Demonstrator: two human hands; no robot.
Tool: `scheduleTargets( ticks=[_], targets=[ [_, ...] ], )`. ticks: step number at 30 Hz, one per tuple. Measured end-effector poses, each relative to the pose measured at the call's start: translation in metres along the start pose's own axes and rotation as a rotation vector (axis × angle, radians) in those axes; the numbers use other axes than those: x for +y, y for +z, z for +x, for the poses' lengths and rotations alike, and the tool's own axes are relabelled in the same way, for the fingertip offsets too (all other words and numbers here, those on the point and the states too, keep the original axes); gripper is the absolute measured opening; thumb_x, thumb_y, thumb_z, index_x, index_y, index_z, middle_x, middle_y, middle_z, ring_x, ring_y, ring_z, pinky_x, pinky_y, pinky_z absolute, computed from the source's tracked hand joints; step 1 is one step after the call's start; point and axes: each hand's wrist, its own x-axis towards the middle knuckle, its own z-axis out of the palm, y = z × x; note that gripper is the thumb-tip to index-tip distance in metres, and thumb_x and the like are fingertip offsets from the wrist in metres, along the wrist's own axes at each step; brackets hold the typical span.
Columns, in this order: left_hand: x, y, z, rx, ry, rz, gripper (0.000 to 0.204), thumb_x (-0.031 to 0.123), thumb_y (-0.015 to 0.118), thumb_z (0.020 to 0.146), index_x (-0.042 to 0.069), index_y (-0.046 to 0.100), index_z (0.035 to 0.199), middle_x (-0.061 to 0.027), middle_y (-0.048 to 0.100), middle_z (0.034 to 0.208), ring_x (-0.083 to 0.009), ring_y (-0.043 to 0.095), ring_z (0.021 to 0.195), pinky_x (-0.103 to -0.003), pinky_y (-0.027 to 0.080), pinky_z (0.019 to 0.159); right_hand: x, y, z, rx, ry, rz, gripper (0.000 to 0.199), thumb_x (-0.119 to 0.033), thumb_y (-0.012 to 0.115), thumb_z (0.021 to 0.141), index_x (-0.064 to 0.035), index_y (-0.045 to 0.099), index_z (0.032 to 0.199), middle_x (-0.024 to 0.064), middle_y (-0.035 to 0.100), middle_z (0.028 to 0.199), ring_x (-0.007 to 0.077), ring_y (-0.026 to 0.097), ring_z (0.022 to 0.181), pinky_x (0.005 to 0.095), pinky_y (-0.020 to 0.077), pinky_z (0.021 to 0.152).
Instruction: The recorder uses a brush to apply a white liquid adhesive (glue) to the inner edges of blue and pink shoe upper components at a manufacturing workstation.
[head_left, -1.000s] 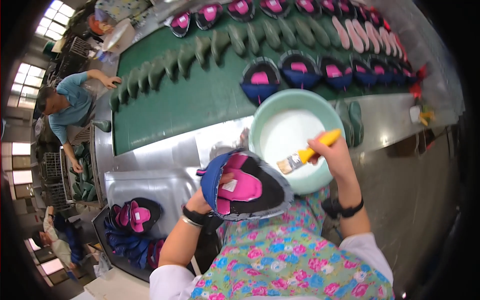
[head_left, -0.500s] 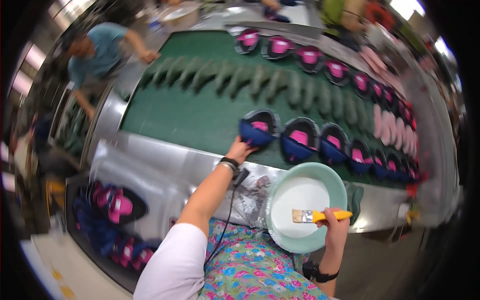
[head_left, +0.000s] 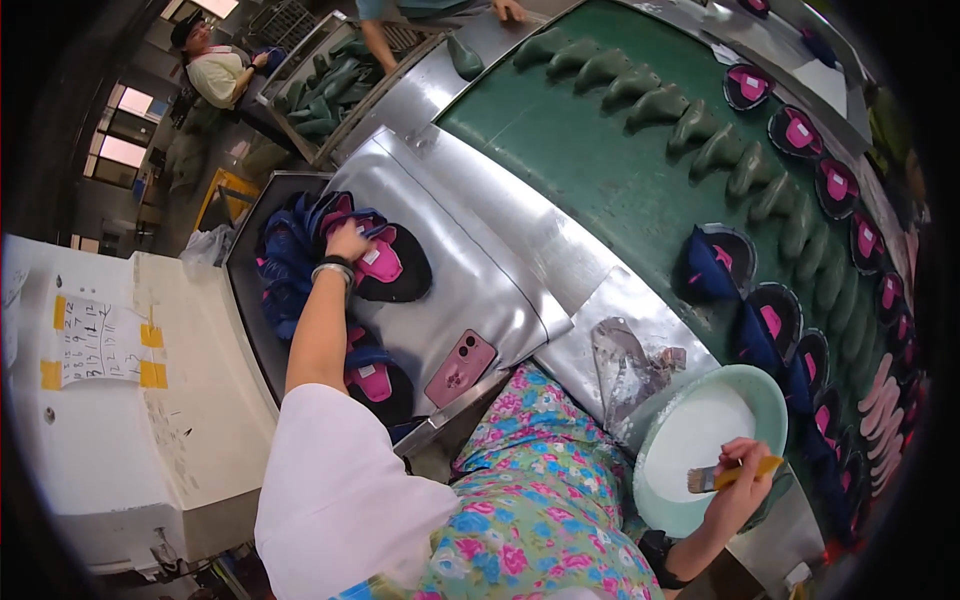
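Observation:
At the left, my left hand (head_left: 347,241) reaches into a pile of navy shoe uppers (head_left: 284,262) in a dark tray. Its fingers close on the edge of one shoe upper (head_left: 398,264) with a pink lining and black underside; the fingertips are partly hidden. A yellow-handled paintbrush (head_left: 703,480) is gripped in my right hand (head_left: 742,482). The bristles hang over white liquid (head_left: 700,428) in a pale green basin (head_left: 768,402). On the green conveyor belt (head_left: 590,180), beside the basin, stands a row of navy uppers (head_left: 722,262).
Dark green shoe lasts (head_left: 692,128) line the belt, with another row of uppers (head_left: 800,132) beyond. A pink phone (head_left: 461,367) lies on the metal surface left of the basin. Pink pieces (head_left: 880,425) lie at the right. Two co-workers are at the far left and top.
My left hand has let go of the navy upper on the belt and moved left to the pile. My view has turned left. The brush stays in my right hand over the basin.

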Motion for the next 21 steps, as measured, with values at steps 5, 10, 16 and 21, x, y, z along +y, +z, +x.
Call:
scheduleTargets(
  ticks=[5,10,16,21],
  targets=[
    [-0.003,0.046,-0.023,-0.466,-0.342,-0.938,0.054,0.020,0.067,0.064,0.007,0.048,0.113,-0.0095,0.059,0.089,-0.0278,0.057,0.075,-0.047,0.046,0.073,-0.007,0.027,-0.008,-0.069,0.056,-0.041,0.026,-0.023,0.047,0.097,-0.0030,0.054,0.082,0.0061,0.058,0.076,0.0060,0.047,0.057,0.0177,0.0347,0.047],
    [0.153,-0.003,-0.081,-0.403,0.139,-1.393,0.051,0.020,0.070,0.073,0.006,0.040,0.112,-0.0079,0.054,0.101,-0.0175,0.053,0.092,-0.038,0.044,0.077,-0.023,0.053,-0.011,-0.203,0.065,-0.312,0.017,-0.014,0.053,0.093,-0.0001,0.060,0.087,0.0062,0.062,0.080,0.0085,0.051,0.058,0.0222,0.0405,0.053],
    [0.323,-0.063,-0.223,-0.570,0.558,-1.542,0.080,0.017,0.075,0.075,0.004,0.023,0.133,-0.0140,0.049,0.116,-0.0189,0.054,0.102,-0.030,0.048,0.084,-0.030,0.096,-0.013,-0.191,-0.592,-0.485,0.036,-0.005,0.074,0.069,-0.0007,0.062,0.103,0.0123,0.060,0.110,0.0277,0.057,0.100,0.0339,0.0476,0.083],
    [0.336,-0.084,-0.315,-0.798,0.779,-1.429,0.065,0.016,0.063,0.085,0.002,0.024,0.136,-0.0110,0.052,0.108,-0.0152,0.054,0.097,-0.028,0.047,0.081,-0.032,0.071,-0.030,-0.104,-0.583,-0.670,0.039,-0.018,0.077,0.067,-0.0002,0.062,0.099,0.0120,0.059,0.109,0.0280,0.057,0.095,0.0360,0.0508,0.073]
  ],
)
